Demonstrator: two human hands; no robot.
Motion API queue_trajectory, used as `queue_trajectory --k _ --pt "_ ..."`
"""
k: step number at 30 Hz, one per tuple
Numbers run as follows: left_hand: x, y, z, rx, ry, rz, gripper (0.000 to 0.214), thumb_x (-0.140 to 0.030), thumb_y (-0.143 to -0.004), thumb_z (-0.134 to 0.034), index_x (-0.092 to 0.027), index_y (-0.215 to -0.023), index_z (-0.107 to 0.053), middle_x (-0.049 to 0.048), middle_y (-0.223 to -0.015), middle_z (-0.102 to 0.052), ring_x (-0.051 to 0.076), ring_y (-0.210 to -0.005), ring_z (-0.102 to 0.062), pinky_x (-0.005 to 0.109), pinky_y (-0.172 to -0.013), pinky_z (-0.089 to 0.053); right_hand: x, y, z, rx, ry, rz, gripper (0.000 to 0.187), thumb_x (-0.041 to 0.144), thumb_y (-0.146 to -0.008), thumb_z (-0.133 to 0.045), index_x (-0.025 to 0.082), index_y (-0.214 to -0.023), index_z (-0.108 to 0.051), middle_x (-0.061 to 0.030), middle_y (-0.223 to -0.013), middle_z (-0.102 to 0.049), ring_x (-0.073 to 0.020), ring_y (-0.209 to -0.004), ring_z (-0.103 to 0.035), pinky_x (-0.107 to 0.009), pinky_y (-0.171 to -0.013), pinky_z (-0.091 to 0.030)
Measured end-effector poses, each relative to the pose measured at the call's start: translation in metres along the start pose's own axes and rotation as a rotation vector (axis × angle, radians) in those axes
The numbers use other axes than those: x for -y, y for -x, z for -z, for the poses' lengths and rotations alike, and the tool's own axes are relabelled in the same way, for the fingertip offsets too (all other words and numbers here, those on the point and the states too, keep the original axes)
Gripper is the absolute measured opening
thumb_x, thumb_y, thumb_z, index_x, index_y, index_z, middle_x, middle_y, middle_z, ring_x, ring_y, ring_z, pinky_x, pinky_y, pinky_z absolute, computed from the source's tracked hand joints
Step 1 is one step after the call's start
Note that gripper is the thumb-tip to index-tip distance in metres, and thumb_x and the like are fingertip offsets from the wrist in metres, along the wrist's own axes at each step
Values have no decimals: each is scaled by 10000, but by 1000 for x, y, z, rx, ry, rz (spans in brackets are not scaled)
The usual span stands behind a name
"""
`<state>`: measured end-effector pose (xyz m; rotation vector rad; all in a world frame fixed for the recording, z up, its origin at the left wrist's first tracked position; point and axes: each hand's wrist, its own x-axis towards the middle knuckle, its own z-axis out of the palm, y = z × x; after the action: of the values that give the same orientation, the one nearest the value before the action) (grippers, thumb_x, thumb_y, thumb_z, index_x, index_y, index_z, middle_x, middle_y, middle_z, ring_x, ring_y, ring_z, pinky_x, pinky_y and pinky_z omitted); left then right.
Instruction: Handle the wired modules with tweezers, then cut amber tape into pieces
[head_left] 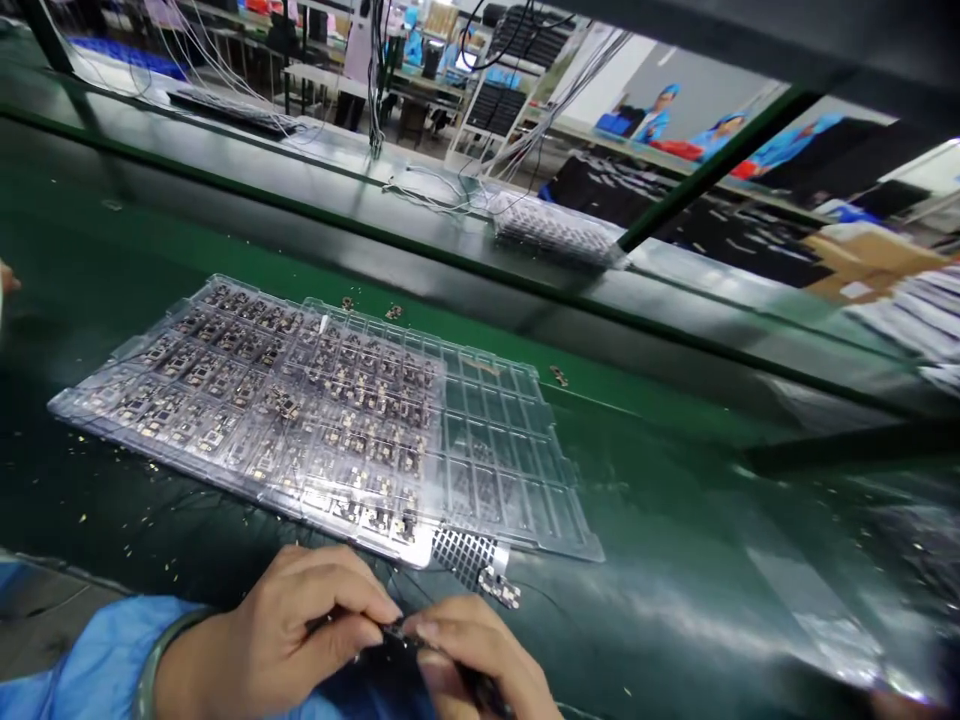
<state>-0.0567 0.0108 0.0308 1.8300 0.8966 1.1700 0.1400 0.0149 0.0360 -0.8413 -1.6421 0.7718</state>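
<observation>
My left hand (274,625) and right hand (480,645) meet at the near edge of the green bench (675,470), below the lower edge of a clear tray (247,475). Each is closed to a pinch, thumb against forefinger, and between the two sets of fingertips I hold a small dark part (393,630), mostly covered, so that its exact form cannot be told. A greenish bangle (150,655) circles my left wrist, next to a blue sleeve (101,650). The tray carries rows of small circuit boards (217,370); a second clear tray (517,430) adjoins its right end, though which overlaps the other I cannot tell. Just beyond my right hand, a black grid (461,552) shows at the trays' lower edge, with a pale-spotted board (500,589) at its right end. Behind the trays, small loose pieces (394,312) lie scattered on the bench.
</observation>
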Motion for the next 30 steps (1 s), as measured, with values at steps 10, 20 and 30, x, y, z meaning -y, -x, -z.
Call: queue_trajectory --k 10,20,30 --pt "23 -12 82 -509 -645 208 272 -280 -941 -507 -196 -1178 -611 109 -1284 -623 239 -1228 -563 425 -1098 -411 -11 -48 25 -600 263 -156 99 280 -816 -741 182 -812 -728 0 -599 -620 -142 -465 -537 -279 -453 -417" --pt "60 -40 115 -63 -881 287 366 -256 -928 -421 -202 -1234 -615 104 -1374 -602 293 -1322 -507 586 -1130 -283 -27 -83 19 -654 460 -147 307 432 -784 -751 127 -826 -750 -30 -650 -657 -171 -567 -588 -300 -534 -447" --pt "51 -39 108 -533 -666 258 219 -346 -904 -546 -250 -1004 -716 38 -1050 -767 238 -1027 -701 547 -1139 -316 -15 -123 -14 -760 618 242 160 273 -869 -694 148 -930 -773 -85 -834 -772 -242 -748 -719 -379 -710 -575"
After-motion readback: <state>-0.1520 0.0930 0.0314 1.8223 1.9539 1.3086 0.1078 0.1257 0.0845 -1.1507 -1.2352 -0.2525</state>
